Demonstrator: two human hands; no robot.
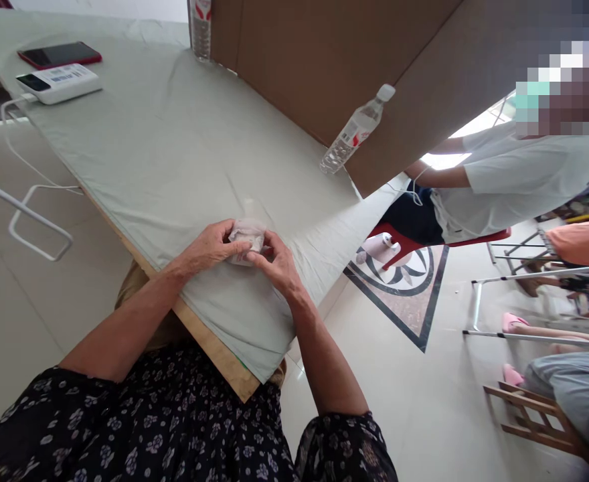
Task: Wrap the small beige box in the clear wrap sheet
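Observation:
Close to the near corner of the cloth-covered table, both hands meet around a small crumpled white bundle. Whether it is tissue or thin plastic I cannot tell. My left hand grips its left side, thumb across the front. From the right, my right hand pinches it with thumb and bent fingers. The fingers hide part of the bundle's edges and underside.
A water bottle stands by a tall brown cardboard panel; another bottle is farther back. A phone and a corded white device lie at left. A person in a white shirt sits beyond the panel.

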